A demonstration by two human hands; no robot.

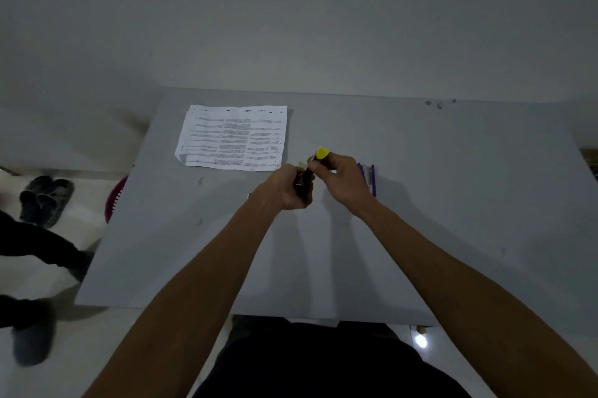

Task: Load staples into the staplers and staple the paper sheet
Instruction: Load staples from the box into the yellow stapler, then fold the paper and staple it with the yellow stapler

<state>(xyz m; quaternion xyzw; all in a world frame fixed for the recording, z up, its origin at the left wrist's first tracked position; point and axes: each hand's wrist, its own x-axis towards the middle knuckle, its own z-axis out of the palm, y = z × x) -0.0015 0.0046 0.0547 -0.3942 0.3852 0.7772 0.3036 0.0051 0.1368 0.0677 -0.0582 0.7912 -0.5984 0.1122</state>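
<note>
Left hand (288, 187) and right hand (344, 179) both grip the yellow-tipped stapler (321, 154) just above the table (453, 203): looks light, rigid, hinged, so hold the base; paper sheet (233, 137) lies far-left, flimsy.

Nothing can be read. The paper sheet (231, 137), lying on the worktop (453, 203), carries printed lines set in about three columns, with a row of dark marks along its far edge. The print is too small and blurred to make out any word or number. The yellow-topped black stapler (321, 153) and the purple stapler (369, 179) are too small and dim for any brand or marking on them to be told.
</note>
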